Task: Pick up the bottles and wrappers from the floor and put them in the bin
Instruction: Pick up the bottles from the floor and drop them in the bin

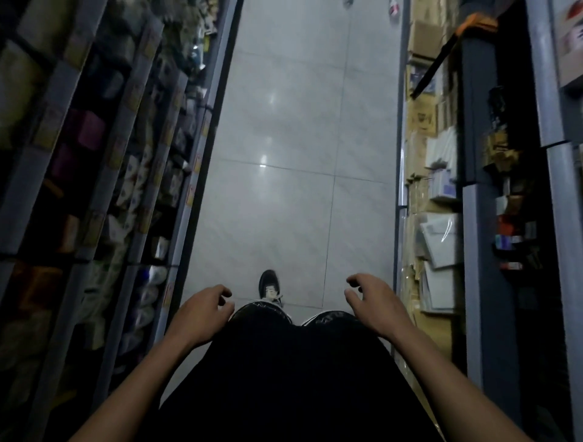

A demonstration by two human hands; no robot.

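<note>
Head camera looked down a narrow shop aisle, and we stood on the pale grey glossy tiled floor (293,132) between two runs of shelving. Our left hand (202,310) hung in front of our dark trousers (284,362) with its fingers loosely curled round nothing; our right hand (373,303) did likewise, fingers half bent and relaxed, carrying nothing. One black lace-up shoe (269,285) showed ahead of our knees.

Of the things we were meant to gather, little showed. At the far end of the aisle, by the top edge, lay a small blurred grey object (348,3) and, near the right-hand shelving, a small white and red item (393,9); we could not tell whether either was a bottle or a wrapper. No bin was in sight.

We judged the task barely begun or between trips: nothing was in hand, the stretch of floor near us held no litter, and whatever remained lay well away up the aisle, so walking forward came first.
</note>
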